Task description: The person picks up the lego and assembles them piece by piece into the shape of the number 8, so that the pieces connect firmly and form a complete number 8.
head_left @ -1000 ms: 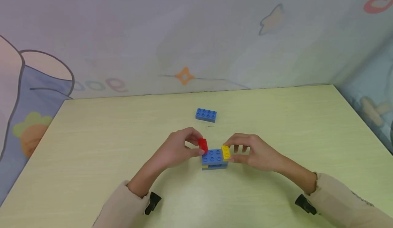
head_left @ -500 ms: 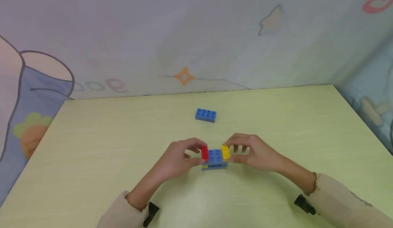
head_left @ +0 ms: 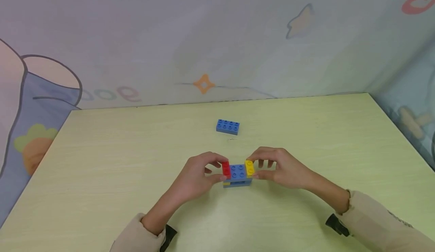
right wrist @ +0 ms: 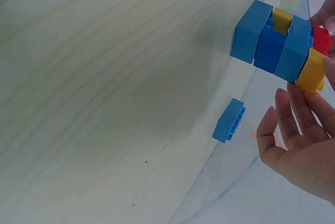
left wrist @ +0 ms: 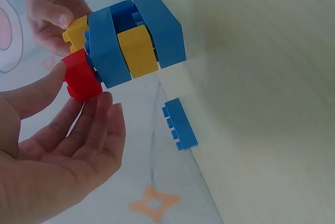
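A small stack of toy building bricks stands on the table before me. Its top layer is a light blue brick (head_left: 237, 171) whose middle studs show. At the left end of that brick, my left hand (head_left: 197, 175) pinches a red brick (head_left: 226, 170) between thumb and forefinger. My right hand (head_left: 287, 169) pinches a yellow brick (head_left: 249, 168) the same way at the right end. Between the two light blue layers, the left wrist view shows another yellow brick (left wrist: 138, 51), and the right wrist view a darker blue brick (right wrist: 269, 49). A bottom blue brick (left wrist: 163, 30) carries them.
A loose blue brick (head_left: 228, 127) with two rows of studs lies behind the stack. The pale wooden table (head_left: 136, 142) meets a printed cloth (head_left: 153, 48) at its back edge. Dark wrist-worn devices hang under both sleeves.
My left hand has brought the red brick, tilted at first, down flat onto the stack's left end. My right hand has stayed at the yellow brick.
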The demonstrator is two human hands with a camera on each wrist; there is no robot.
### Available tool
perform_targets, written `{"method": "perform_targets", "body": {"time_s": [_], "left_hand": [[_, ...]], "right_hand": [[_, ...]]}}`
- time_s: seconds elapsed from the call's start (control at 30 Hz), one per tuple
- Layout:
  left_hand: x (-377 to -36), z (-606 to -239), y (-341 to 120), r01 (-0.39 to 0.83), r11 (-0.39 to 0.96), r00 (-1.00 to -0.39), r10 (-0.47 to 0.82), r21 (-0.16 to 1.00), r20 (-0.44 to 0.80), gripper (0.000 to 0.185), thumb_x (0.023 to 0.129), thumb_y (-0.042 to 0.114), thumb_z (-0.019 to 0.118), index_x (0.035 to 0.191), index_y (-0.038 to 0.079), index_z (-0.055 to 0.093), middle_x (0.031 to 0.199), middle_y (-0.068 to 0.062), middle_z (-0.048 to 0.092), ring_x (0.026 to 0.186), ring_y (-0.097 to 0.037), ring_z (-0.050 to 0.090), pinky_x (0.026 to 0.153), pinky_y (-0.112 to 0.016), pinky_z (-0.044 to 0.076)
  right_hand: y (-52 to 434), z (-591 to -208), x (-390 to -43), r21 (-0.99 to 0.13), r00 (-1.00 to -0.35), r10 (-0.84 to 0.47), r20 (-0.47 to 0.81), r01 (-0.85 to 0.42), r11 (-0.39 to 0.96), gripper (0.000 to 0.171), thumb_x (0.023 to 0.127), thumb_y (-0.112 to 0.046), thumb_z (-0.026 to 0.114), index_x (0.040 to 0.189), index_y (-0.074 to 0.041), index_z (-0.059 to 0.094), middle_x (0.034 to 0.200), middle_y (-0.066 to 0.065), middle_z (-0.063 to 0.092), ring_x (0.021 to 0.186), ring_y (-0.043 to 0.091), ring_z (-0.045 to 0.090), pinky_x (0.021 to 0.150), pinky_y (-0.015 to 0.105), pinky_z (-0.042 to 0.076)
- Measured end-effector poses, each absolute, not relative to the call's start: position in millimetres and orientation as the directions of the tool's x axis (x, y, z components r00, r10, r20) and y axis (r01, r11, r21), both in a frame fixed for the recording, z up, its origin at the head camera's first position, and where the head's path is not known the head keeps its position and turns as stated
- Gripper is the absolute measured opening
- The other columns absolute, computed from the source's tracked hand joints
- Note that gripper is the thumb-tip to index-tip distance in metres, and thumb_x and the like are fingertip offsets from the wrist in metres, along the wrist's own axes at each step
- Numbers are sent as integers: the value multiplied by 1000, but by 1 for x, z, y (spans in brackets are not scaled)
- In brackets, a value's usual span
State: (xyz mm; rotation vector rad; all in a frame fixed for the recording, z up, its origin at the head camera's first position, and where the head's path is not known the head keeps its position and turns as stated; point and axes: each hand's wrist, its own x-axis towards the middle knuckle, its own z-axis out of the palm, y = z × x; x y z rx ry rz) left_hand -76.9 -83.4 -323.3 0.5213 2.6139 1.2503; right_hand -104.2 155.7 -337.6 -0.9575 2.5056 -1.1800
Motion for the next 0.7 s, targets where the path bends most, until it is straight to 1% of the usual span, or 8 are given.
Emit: {"method": "perform_targets", "body": {"time_s": [0.17,0.3,0.7], "left_hand": [[-77,-322,-83,242,589,-918,396,771,-14,29,78,4,70,107,3,64,99,-2,63,94,-23,57,76,-32,48],[-78,-321,-83,267,587,-911,412,764,1,29,78,3,71,106,3,64,99,-3,63,93,-23,57,76,-33,48],[-81,-323,-85,309,583,-897,441,752,26,27,77,5,72,104,5,67,97,-2,63,91,-24,56,71,-29,49]], "right_hand": [[156,-337,-104,-750,-768,-636,81,-467,468,28,80,-12,71,106,-3,65,98,-1,62,81,15,53,69,30,45],[156,-337,-104,-751,-768,-635,78,-464,469,28,80,-12,70,106,-3,64,98,-1,62,81,16,54,69,31,45],[155,-336,-104,-755,-774,-631,59,-449,479,28,80,-12,70,106,-4,64,98,-1,62,82,21,54,70,34,46]]}}
